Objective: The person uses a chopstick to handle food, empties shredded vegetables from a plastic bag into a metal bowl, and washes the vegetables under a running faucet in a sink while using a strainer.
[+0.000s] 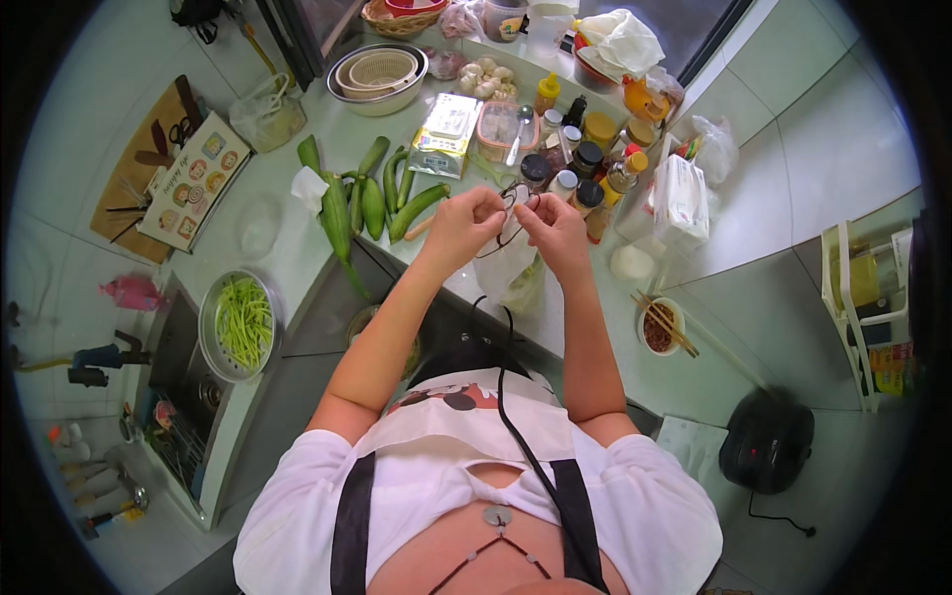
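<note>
Over the counter's front edge, my left hand (pixel 470 226) and my right hand (pixel 552 233) are close together, fingertips pinched. Between them is a thin dark looped piece (pixel 510 238), like a cord or wire; its exact kind is unclear. Both hands appear to grip it. Just below and behind the fingers sits a translucent plastic bag (pixel 518 283) with something pale green inside; whether the fingers also hold the bag cannot be made out. Left of my left hand lie several long green gourds (pixel 339 213) and green peppers (pixel 373 206).
Seasoning jars (pixel 586 159) crowd beyond my right hand. A bowl of minced meat (pixel 658 327) with chopsticks (pixel 672 327) stands right. At left, a metal bowl of green strips (pixel 243 322) sits beside the sink (pixel 188 392). A foil packet (pixel 443 134) and garlic (pixel 486 77) lie behind.
</note>
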The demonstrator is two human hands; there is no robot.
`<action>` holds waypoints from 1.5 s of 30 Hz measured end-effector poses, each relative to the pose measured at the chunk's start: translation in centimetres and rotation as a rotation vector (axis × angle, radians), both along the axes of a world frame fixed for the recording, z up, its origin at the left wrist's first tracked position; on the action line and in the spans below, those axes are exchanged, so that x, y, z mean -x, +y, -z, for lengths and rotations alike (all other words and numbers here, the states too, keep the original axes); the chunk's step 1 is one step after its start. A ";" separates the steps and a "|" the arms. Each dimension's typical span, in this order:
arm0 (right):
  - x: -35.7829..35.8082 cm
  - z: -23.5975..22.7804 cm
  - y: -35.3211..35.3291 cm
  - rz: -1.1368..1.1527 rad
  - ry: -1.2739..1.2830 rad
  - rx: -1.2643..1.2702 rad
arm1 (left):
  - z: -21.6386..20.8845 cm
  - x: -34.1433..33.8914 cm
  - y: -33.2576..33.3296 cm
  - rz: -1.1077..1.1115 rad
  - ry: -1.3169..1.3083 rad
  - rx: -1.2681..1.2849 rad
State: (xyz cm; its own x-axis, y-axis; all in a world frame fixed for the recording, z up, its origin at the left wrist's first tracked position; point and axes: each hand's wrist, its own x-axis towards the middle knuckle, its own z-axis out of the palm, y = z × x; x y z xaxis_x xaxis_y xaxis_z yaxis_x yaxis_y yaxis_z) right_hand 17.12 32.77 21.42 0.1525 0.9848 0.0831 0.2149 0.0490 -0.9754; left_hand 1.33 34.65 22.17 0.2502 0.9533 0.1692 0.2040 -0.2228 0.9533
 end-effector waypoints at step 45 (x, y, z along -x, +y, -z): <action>1.7 -2.8 -6.8 0.000 -0.979 -0.330 | -0.1 3.6 -2.6 -0.055 0.431 -0.821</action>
